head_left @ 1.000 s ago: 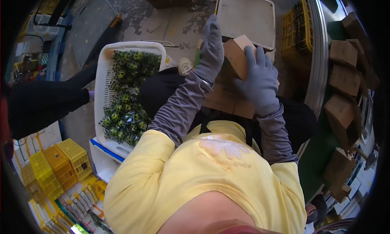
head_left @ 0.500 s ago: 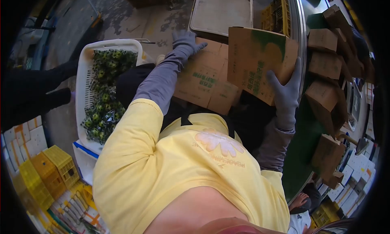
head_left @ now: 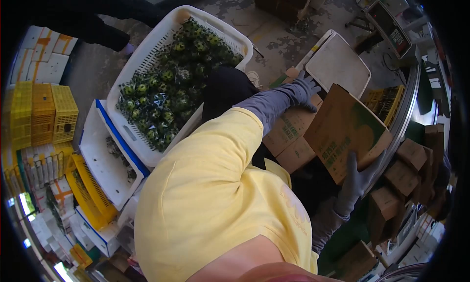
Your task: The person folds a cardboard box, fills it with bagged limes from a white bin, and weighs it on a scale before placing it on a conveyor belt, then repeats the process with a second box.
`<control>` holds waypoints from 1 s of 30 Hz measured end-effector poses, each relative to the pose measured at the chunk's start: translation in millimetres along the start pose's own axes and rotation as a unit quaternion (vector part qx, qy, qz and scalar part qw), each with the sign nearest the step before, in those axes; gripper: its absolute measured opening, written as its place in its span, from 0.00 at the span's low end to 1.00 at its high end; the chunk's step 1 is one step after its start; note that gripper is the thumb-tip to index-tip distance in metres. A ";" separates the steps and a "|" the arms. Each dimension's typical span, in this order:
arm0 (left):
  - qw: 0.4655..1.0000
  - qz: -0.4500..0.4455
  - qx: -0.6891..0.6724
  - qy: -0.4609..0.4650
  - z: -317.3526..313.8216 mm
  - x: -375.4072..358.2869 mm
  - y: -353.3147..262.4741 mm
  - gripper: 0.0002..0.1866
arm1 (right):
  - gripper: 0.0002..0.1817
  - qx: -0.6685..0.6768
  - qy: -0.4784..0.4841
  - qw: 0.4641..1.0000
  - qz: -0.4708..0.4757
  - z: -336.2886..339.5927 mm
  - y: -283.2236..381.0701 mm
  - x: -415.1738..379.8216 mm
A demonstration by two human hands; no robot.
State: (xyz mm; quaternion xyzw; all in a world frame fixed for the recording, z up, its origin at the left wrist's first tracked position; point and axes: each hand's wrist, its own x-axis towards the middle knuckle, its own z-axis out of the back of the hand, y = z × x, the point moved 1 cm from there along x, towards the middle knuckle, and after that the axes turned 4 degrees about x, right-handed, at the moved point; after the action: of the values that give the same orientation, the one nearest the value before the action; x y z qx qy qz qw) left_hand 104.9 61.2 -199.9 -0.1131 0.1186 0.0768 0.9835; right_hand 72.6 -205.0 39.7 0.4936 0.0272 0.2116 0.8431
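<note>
My left hand (head_left: pixel 306 92), in a grey glove, lies with fingers spread on the end of a brown cardboard box (head_left: pixel 292 130) with green print. My right hand (head_left: pixel 360 179), gloved too, rests at the lower right corner of a second cardboard box (head_left: pixel 345 133) with a green design. Its thumb is against the printed face, and the other fingers stretch apart along the side. This second box stands tilted beside the first and partly overlaps it. A white basket (head_left: pixel 132 76) to my left holds many small green fruits (head_left: pixel 169 84) in clear wrapping.
A flat-topped scale (head_left: pixel 338 64) with a display (head_left: pixel 389 30) stands ahead. A metal-edged green bench (head_left: pixel 409 115) runs along my right, carrying several small boxes (head_left: pixel 401 177). At left are a white foam box (head_left: pixel 105 150), yellow crates (head_left: pixel 63 113) and a person's dark-clothed legs (head_left: pixel 98 35).
My view has turned left, so everything appears shifted right and rotated, and more of the fruit basket shows. Both hands keep about the same places on the two boxes.
</note>
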 end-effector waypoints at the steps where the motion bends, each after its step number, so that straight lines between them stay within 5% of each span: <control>1: 0.999 0.001 -0.003 0.032 3.4 -1.4 -0.7 0.51 | 0.45 -0.013 0.006 1.000 0.006 -1.2 1.5 -1.5; 3: 0.987 0.014 0.009 0.159 36.3 -17.6 -12.4 0.47 | 0.45 0.007 0.009 1.000 0.001 -7.0 5.7 -1.3; 5: 0.984 0.013 -0.006 0.177 -17.3 19.8 -25.5 0.42 | 0.45 0.070 0.013 0.997 -0.022 -16.2 9.9 -2.8; 7: 0.994 0.042 -0.016 0.103 -46.8 51.0 -39.7 0.36 | 0.45 0.049 0.021 0.999 0.000 -24.5 17.0 2.1; 9: 0.992 0.109 -0.021 -0.067 -37.0 55.1 -49.7 0.30 | 0.45 -0.009 0.023 0.998 0.055 -33.6 43.0 10.1; 10: 0.992 0.113 -0.024 -0.053 -27.4 45.1 -43.7 0.27 | 0.45 -0.049 0.014 0.995 0.083 -31.0 42.5 22.6; 11: 0.992 0.121 -0.025 -0.023 16.2 -0.9 -37.8 0.25 | 0.43 0.146 0.026 0.988 0.038 -34.7 43.7 35.1; 13: 0.983 0.159 -0.024 -0.083 96.2 -73.7 -33.7 0.21 | 0.39 0.245 0.034 0.968 -0.031 -34.5 73.4 56.6; 16: 0.902 0.190 -0.039 -0.385 176.2 -168.2 -0.7 0.17 | 0.38 0.302 0.098 0.948 0.001 -66.4 94.5 73.4; 19: 0.753 0.151 -0.085 -0.635 208.9 -249.9 47.1 0.19 | 0.38 0.343 0.174 0.923 0.007 -117.0 101.3 79.3; 23: 0.596 0.044 -0.599 -0.533 166.1 -252.0 68.0 0.20 | 0.37 0.386 0.272 0.882 -0.019 -199.3 105.1 81.2; 26: 0.510 0.008 -0.698 -0.503 141.1 -257.2 84.2 0.21 | 0.37 0.405 0.327 0.853 -0.039 -250.0 106.5 80.8; 30: 0.490 -0.023 -0.701 -0.517 133.2 -247.5 115.0 0.22 | 0.36 0.415 0.377 0.826 -0.061 -298.1 109.6 79.1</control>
State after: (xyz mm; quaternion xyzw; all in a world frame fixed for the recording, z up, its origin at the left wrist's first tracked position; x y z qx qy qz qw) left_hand -124.4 173.2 -35.2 -0.7081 -0.5068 0.1571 0.4659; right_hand 32.4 116.4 -7.3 0.6759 0.4585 0.2980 0.4941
